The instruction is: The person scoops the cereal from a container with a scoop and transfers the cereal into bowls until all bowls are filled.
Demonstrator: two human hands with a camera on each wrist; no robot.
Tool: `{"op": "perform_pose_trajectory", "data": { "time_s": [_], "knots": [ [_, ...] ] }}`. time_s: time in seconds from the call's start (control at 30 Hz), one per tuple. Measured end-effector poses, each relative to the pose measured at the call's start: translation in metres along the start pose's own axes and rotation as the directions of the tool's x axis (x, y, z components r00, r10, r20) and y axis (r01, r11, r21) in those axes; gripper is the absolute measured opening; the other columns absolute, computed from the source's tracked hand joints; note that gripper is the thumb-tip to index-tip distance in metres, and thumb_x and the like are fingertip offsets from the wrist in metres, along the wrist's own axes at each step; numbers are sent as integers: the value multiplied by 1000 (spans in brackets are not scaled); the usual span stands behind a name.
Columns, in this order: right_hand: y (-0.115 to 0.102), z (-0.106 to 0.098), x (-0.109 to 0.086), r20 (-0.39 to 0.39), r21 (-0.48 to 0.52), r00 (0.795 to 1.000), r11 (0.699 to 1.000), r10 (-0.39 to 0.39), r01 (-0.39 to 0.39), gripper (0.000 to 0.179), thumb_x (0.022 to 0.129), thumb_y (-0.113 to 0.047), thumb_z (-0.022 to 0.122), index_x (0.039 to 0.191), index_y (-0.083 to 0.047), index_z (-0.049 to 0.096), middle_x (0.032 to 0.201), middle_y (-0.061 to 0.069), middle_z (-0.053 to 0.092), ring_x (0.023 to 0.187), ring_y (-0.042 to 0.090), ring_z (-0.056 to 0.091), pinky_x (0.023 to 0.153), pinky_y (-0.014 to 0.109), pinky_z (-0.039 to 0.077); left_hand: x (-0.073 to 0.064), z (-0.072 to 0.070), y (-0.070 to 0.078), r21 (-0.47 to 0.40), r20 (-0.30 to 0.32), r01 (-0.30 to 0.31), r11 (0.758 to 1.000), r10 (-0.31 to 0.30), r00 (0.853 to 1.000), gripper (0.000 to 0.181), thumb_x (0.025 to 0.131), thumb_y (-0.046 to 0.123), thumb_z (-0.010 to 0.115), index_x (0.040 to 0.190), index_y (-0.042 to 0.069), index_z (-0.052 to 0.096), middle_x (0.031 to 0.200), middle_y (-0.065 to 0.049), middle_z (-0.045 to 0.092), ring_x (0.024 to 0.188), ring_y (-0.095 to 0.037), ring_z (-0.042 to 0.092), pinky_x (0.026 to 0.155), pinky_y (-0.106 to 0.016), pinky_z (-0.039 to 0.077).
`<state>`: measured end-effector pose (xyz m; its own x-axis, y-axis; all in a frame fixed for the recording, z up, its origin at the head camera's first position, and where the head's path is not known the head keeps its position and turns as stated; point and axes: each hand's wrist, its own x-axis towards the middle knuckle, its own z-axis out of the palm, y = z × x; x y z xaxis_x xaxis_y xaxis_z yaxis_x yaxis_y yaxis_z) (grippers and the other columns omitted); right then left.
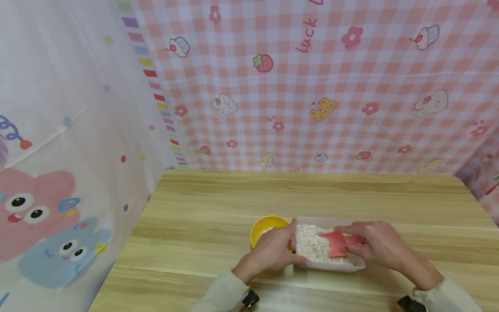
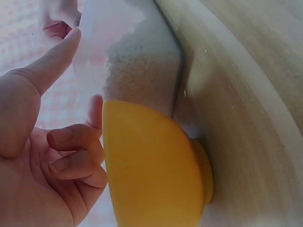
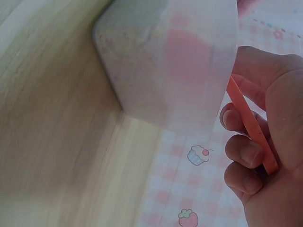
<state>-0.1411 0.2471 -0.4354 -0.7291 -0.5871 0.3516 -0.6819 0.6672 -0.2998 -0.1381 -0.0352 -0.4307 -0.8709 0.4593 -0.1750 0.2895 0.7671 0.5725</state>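
A translucent white plastic container (image 1: pixel 331 268) full of pale oat flakes (image 1: pixel 312 242) stands on the table. My right hand (image 1: pixel 376 242) grips the handle of a red scoop (image 1: pixel 337 244), whose head lies on the oats inside the container. In the right wrist view, the fingers curl round the orange-red handle (image 3: pixel 253 130) beside the container wall (image 3: pixel 199 85). My left hand (image 1: pixel 273 249) holds the container's left end, thumb along the near corner. A yellow bowl (image 2: pixel 151 165) stands against that end, partly hidden by the left hand in the head view; some oats show in it.
The wood-grain table (image 1: pixel 202 203) extends around the container and bowl. A pink checked cloth (image 1: pixel 296 108) hangs behind the table, and a white cartoon-print cloth (image 1: pixel 78 130) hangs on the left. A few small flakes (image 2: pixel 185 93) lie on the tabletop.
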Motion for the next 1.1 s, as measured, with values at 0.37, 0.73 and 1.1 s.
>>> {"op": "perform_pose_trajectory", "data": {
  "time_s": [0.37,0.73,1.1],
  "knots": [
    [-3,0,-1,46,49,999,999,18,-21,39,75,-20,85,112,-21,75,78,-21,60,59,-8,34,54,18,31,-1,-2,5,28,4,15,999,-15,1000,111,71,53,84,156,7,29,66,16,53,56,-4,45,58,-20,38],
    [-6,5,4,68,85,996,994,61,-67,38,74,-20,86,111,-20,76,93,-9,73,65,-5,41,57,20,36,0,-1,3,25,0,14,1000,-14,1000,110,71,52,84,156,7,29,65,16,53,55,-5,45,56,-20,37],
    [-3,1,-1,142,306,974,928,177,-213,33,81,-19,82,113,-16,75,63,-20,43,54,-6,27,47,17,32,-1,-1,2,25,-6,10,1000,-9,1000,110,72,52,84,156,8,29,64,16,53,55,-4,46,57,-20,37]
  ]
}}
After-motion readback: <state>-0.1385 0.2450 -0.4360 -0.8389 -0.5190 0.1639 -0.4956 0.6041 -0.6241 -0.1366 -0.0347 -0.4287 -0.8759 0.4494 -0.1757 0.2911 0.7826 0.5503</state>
